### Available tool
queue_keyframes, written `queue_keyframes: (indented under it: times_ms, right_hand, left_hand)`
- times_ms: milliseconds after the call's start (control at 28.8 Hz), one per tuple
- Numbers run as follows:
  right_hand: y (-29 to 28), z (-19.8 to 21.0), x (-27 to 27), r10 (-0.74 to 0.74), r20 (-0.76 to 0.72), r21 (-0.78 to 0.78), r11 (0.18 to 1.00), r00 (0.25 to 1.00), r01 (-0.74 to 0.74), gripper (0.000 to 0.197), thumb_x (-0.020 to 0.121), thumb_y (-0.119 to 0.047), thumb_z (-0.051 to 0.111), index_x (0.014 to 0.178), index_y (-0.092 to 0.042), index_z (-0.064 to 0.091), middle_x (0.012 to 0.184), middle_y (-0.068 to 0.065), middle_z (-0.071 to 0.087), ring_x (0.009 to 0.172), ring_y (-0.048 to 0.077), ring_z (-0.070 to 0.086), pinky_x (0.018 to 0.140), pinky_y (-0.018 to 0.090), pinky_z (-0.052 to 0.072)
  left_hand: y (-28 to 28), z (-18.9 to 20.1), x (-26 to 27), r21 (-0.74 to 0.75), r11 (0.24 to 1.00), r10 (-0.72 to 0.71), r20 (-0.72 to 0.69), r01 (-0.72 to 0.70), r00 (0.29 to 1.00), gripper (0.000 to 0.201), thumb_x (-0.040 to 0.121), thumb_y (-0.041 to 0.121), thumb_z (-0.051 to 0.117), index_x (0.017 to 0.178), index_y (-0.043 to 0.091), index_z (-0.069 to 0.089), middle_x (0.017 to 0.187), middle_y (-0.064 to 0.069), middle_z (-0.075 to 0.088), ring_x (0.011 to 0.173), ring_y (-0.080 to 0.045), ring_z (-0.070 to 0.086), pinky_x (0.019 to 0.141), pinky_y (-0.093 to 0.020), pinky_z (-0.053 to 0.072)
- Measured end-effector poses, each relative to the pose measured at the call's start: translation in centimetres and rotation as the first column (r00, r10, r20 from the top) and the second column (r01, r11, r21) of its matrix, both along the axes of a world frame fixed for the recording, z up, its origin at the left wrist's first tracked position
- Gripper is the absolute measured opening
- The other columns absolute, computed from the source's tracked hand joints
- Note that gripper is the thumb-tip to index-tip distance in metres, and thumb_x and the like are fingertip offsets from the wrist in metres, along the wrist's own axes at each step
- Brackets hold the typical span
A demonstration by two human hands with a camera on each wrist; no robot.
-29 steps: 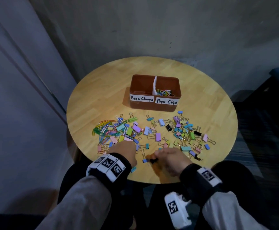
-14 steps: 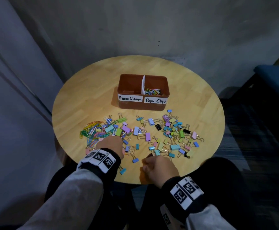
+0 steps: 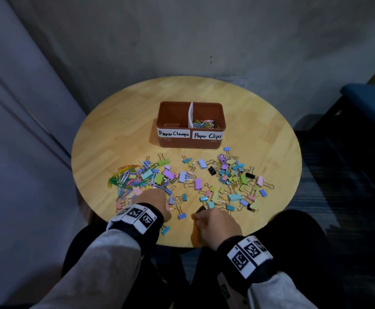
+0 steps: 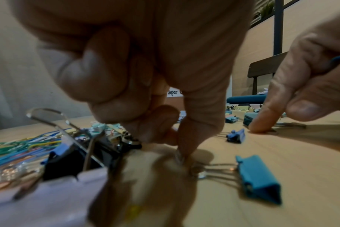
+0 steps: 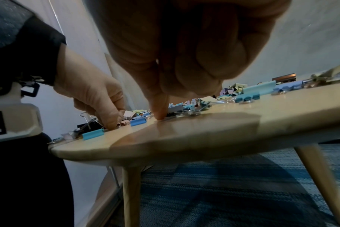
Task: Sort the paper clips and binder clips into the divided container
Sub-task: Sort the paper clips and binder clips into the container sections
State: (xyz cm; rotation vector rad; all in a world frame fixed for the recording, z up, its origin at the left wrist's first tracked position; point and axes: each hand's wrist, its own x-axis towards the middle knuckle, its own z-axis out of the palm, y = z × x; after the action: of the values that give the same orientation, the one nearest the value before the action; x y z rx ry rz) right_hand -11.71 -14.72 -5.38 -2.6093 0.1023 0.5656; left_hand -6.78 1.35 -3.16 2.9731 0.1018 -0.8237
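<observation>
Two hands work at the near edge of a round wooden table, each wrist wrapped in a black band with square black-and-white code tags. Left hand sits knuckles up with its fingers curled down; its fingertips pinch the wire handle of a blue binder clip lying flat on the wood. Right hand is also curled, one finger pressing down on a wire handle; a small blue piece shows inside its grip, too hidden to name.

Beyond the hands, pastel and black binder clips lie scattered across the middle of the table. Thin coloured paper clips are tangled in a pile at the left.

Farther back stands a brown divided container. Handwritten white labels read "Paper Clamps" on the left half and "Paper Clips" on the right. A small heap of paper clips lies in the right half.
</observation>
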Motion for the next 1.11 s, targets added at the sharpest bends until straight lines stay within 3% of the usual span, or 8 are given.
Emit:
queue_keyframes:
  times_ms: [174, 278, 417, 660, 764, 834, 973, 1112]
  right_hand:
    - [0.1, -0.1, 0.0, 0.000, 0.004, -0.021, 1.000, 1.000, 0.000, 0.029, 0.096, -0.032, 0.047, 0.117, -0.045, 0.064, 0.120, -0.009, 0.064, 0.109, 0.015, 0.059, 0.089, 0.028, 0.048]
    - [0.2, 0.0, 0.1, 0.008, 0.009, -0.037, 0.999, 1.000, -0.008, 0.029, 0.095, -0.033, 0.047, 0.116, -0.044, 0.064, 0.119, -0.009, 0.064, 0.108, 0.015, 0.059, 0.089, 0.028, 0.048]
    - [0.4, 0.5, 0.6, 0.049, -0.015, -0.069, 0.996, 0.999, -0.050, 0.031, 0.095, -0.029, 0.047, 0.118, -0.040, 0.064, 0.119, -0.005, 0.065, 0.109, 0.018, 0.060, 0.088, 0.029, 0.048]
    - [-1.0, 0.7, 1.4, 0.010, -0.075, -0.058, 0.998, 0.997, -0.015, 0.028, 0.089, -0.023, 0.055, 0.104, -0.037, 0.073, 0.110, -0.006, 0.070, 0.100, 0.016, 0.064, 0.087, 0.026, 0.049]
    - [-0.8, 0.5, 1.6, -0.019, -0.065, -0.026, 1.000, 0.998, 0.018, 0.024, 0.088, -0.026, 0.058, 0.102, -0.038, 0.073, 0.107, -0.008, 0.071, 0.098, 0.013, 0.065, 0.088, 0.027, 0.050]
    - [-0.1, 0.5, 2.0, -0.015, -0.004, 0.005, 1.000, 1.000, 0.015, 0.019, 0.088, -0.031, 0.060, 0.100, -0.035, 0.074, 0.102, -0.010, 0.073, 0.094, 0.012, 0.065, 0.086, 0.028, 0.052]
    - [2.6, 0.9, 3.1, 0.093, 0.086, -0.015, 0.996, 0.992, -0.092, 0.020, 0.091, -0.027, 0.060, 0.103, -0.037, 0.072, 0.106, -0.010, 0.071, 0.098, 0.012, 0.064, 0.080, 0.023, 0.049]
    - [5.0, 0.8, 3.6, 0.269, 0.054, -0.101, 0.960, 0.962, -0.262, 0.042, 0.093, -0.018, 0.048, 0.122, -0.045, 0.060, 0.119, -0.007, 0.066, 0.105, 0.017, 0.062, 0.084, 0.025, 0.050]
  left_hand:
    - [0.4, -0.1, -0.6, -0.182, 0.979, 0.085, -0.019, -0.087, 0.996, 0.024, 0.090, 0.036, 0.055, 0.076, 0.017, 0.051, 0.069, -0.008, 0.049, 0.070, -0.022, 0.056, 0.062, -0.031, 0.043]
    - [1.5, -0.6, -1.3, -0.491, 0.824, 0.324, 0.003, -0.281, 0.946, 0.035, 0.091, 0.029, 0.054, 0.063, 0.016, 0.039, 0.061, -0.005, 0.038, 0.055, -0.020, 0.038, 0.054, -0.028, 0.028]
    - [3.9, -1.1, -2.1, -0.701, 0.609, 0.539, 0.023, -0.371, 0.842, 0.024, 0.084, 0.022, 0.058, 0.062, 0.013, 0.052, 0.062, -0.007, 0.057, 0.059, -0.022, 0.049, 0.059, -0.028, 0.039]
    - [6.9, -1.9, -2.7, -0.827, 0.406, 0.629, -0.055, -0.388, 0.776, 0.015, 0.078, 0.005, 0.064, 0.065, 0.007, 0.058, 0.048, 0.005, 0.051, 0.047, -0.016, 0.040, 0.050, -0.028, 0.030]
    - [7.0, -1.8, -2.8, -0.886, 0.260, 0.608, -0.159, -0.384, 0.778, 0.017, 0.085, -0.006, 0.054, 0.085, 0.009, 0.061, 0.062, -0.006, 0.059, 0.038, -0.011, 0.033, 0.042, -0.021, 0.026]
    - [6.9, -2.2, -2.8, -0.892, 0.257, 0.606, -0.150, -0.371, 0.781, 0.024, 0.088, -0.004, 0.048, 0.094, 0.013, 0.064, 0.066, -0.006, 0.058, 0.037, -0.008, 0.032, 0.039, -0.019, 0.027]
    - [7.1, -2.8, -2.9, -0.888, 0.340, 0.657, -0.011, -0.310, 0.754, 0.033, 0.094, 0.003, 0.043, 0.078, 0.015, 0.069, 0.062, -0.006, 0.051, 0.052, -0.021, 0.043, 0.056, -0.024, 0.032]
    - [7.3, -1.9, -3.1, -0.853, 0.459, 0.639, 0.122, -0.249, 0.759, 0.033, 0.095, 0.006, 0.041, 0.076, 0.011, 0.068, 0.095, -0.017, 0.065, 0.070, -0.031, 0.053, 0.062, -0.026, 0.035]
